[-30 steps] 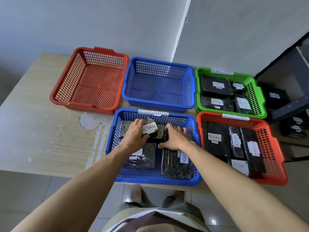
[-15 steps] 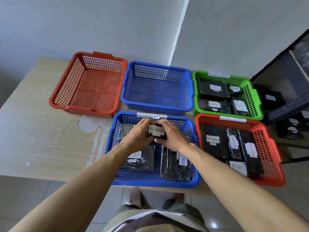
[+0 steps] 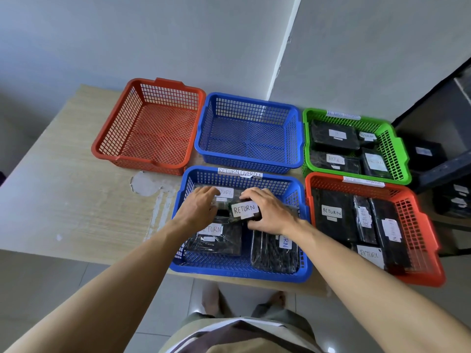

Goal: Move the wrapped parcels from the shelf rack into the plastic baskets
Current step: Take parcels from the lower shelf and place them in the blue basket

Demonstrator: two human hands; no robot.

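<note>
The right hand (image 3: 270,212) is curled over a small parcel (image 3: 244,210), fingers hooked over its far edge and thumb at the near side. It holds the parcel just above the other packs in the middle of the near blue basket (image 3: 239,275). The left hand (image 3: 201,208) lies alongside with its fingers loosely extended and grips nothing. Its fingertips reach a far parcel (image 3: 225,192), though I cannot tell whether they press on it.

The small parcel looks like a stiff, flat block in glossy black film, probably light, since one hand spans it. The film is likely slippery, and the white "RETURN" label on top could lift, so the short edges are a safer hold than the label face.

Below it lie a near-left parcel (image 3: 214,242) and a near-right parcel (image 3: 274,253), which leave little bare floor. It will probably have to rest on or be wedged between them. The basket's far rim carries a "RETURN OVERDUE" tag (image 3: 239,173).

To the right, the near red basket (image 3: 418,225) and the green basket (image 3: 395,149) behind it both hold labelled parcels. The far blue basket (image 3: 249,110) and far red basket (image 3: 114,128) sit behind and to the left on the wooden table (image 3: 63,187). The shelf rack (image 3: 438,171), with more dark parcels on it, stands at the far right, past both filled baskets.
</note>
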